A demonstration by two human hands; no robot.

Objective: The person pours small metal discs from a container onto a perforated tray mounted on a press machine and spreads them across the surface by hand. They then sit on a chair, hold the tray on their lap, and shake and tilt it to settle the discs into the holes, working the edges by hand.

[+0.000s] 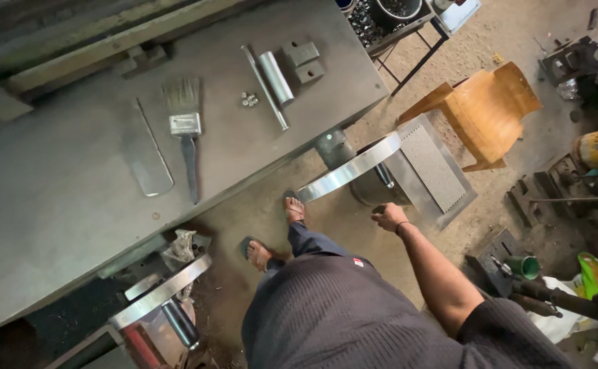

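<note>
Seen from above, a person stands beside a large grey metal worktop (pixel 73 205) in a workshop. Only the right hand (pixel 389 216) shows; it hangs at the person's side with the fingers curled into a loose fist, holding nothing that can be made out, and just above a flat metal sheet with a textured grey panel (pixel 430 167) that lies on the dirt floor. The left hand is out of view. A curved polished metal band (pixel 350 169) sticks out from the worktop's near edge, just beside the hand and above the person's sandalled feet (pixel 295 207). A second such band (pixel 162 292) juts from the same edge nearer the bottom of the view. On the worktop, toward its far edge, lie a paintbrush (pixel 185 126), a flat rounded metal strip (pixel 145 154) beside it, a small cluster of nuts (pixel 249 100), a shiny metal cylinder (pixel 275 76) against a thin rod (pixel 264 87), and two square blocks (pixel 304 60). A wooden chair (pixel 483 113) stands on the floor beyond the sheet.
</note>
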